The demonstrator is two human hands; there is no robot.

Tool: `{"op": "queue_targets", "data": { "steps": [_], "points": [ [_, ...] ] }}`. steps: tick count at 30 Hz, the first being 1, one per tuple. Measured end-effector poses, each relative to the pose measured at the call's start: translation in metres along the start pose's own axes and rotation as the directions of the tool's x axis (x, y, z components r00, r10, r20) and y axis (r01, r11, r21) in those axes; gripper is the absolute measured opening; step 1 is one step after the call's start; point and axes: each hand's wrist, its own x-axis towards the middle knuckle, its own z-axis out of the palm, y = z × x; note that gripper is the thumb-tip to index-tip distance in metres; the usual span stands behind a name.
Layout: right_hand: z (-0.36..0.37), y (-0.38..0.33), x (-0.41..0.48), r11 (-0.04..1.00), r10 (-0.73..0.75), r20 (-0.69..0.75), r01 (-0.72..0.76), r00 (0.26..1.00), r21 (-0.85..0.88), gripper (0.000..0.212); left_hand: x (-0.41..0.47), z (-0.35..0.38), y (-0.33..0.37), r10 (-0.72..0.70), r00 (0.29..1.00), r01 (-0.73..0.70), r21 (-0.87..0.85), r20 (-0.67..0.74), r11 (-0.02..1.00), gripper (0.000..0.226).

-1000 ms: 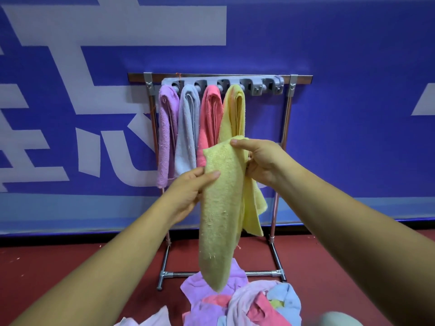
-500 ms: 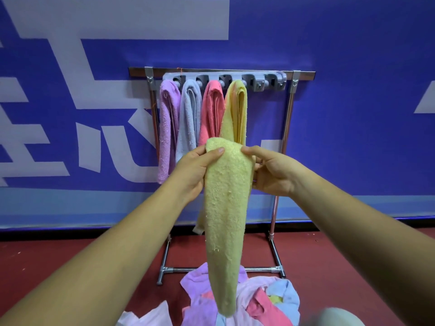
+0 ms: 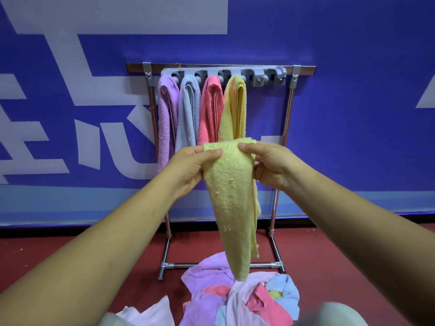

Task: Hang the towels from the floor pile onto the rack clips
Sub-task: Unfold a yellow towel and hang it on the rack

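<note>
The yellow towel (image 3: 231, 196) being hung is pale, nubbly terry with a few loose threads, folded lengthwise into a long strip. It's held up in front of the rack (image 3: 290, 114) and tapers to a point right above the floor pile (image 3: 235, 300) (can't tell if the tip actually touches it). Both arms are stretched forward. The left hand (image 3: 188, 168) and right hand (image 3: 270, 163) each pinch the folded top edge, thumbs on the front, fingers curled behind, and the two thumbs nearly meet.

Four towels hang side by side from the grey clip bar (image 3: 259, 75): a purple towel (image 3: 166, 118), a grey-blue towel (image 3: 188, 109), a pink towel (image 3: 210, 109) and another yellow one (image 3: 233, 107). Two bare clips show at the right end. The pile on the red floor (image 3: 70, 250) is a tangle of purple, pink, light blue and whitish towels, too bunched up to count.
</note>
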Motion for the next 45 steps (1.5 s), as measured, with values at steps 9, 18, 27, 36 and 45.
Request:
{"op": "queue_targets", "data": {
  "steps": [9, 18, 27, 36, 45],
  "points": [
    [-0.008, -0.005, -0.002, 0.998, 0.001, -0.055, 0.002, 0.998, 0.063, 0.018, 0.003, 0.010, 0.003, 0.031, 0.999, -0.027, 0.118, -0.029, 0.993, 0.024],
    [-0.032, -0.024, 0.000, 0.753, -0.056, -0.204, -0.093, 0.977, -0.652, 0.043, 0.009, 0.020, 0.029, -0.029, 0.994, 0.022, 0.065, 0.109, 0.998, 0.028],
    [-0.025, -0.068, 0.014, 0.863, 0.065, 0.500, 0.203, 0.864, -0.463, 0.039, 0.014, 0.015, 0.060, -0.121, 0.907, 0.038, 0.206, 0.403, 0.978, 0.040],
    [-0.044, -0.086, 0.016, 0.864, 0.148, 0.526, 0.150, 0.838, -0.481, 0.014, 0.037, 0.033, 0.075, -0.205, 0.863, 0.032, 0.355, 0.462, 0.934, 0.049],
    [-0.083, -0.119, 0.053, 0.918, -0.004, 0.406, 0.164, 0.914, -0.362, 0.014, 0.095, 0.059, 0.077, -0.125, 0.918, -0.008, 0.334, 0.376, 0.943, 0.024]
  ]
}}
